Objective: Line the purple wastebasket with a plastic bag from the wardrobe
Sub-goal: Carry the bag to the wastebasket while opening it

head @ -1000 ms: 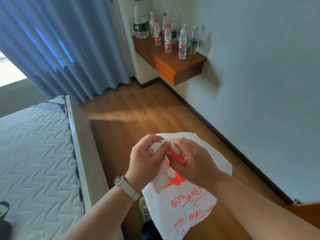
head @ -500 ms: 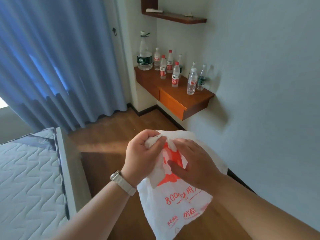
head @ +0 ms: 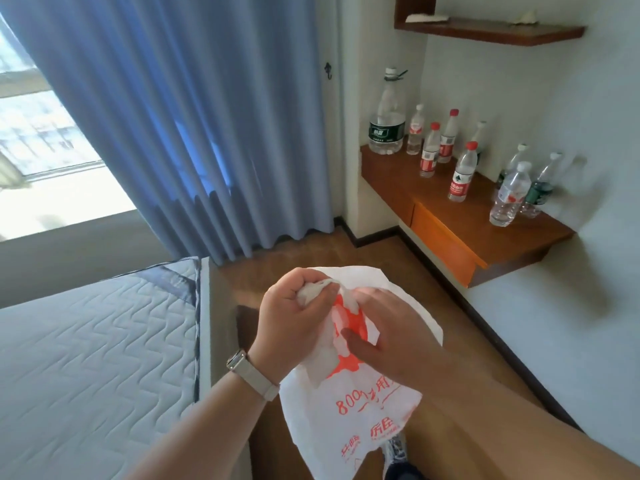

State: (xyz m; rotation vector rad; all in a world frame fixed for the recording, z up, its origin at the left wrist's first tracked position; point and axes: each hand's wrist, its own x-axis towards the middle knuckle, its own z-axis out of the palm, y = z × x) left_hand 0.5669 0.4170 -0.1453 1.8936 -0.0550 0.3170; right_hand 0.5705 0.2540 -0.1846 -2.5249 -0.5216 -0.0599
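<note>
Both hands work the white plastic bag (head: 349,414) in mid-air above the wooden floor (head: 408,258), beside the bed (head: 93,341). Left hand (head: 294,323) clenches its bunched top edge; right hand (head: 391,327) pinches it, fingers half curled.

open floor (head: 311,247) ahead, bed (head: 97,341) left, desk (head: 460,216) right

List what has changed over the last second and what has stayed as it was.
The head camera tilted up: the upper wooden wall shelf and bright window came into view, and the plastic water bottles slid lower in frame. The left hand and right hand kept hold of the white plastic bag with red print, working at its top; nothing was let go. The purple wastebasket is not in view.
</note>
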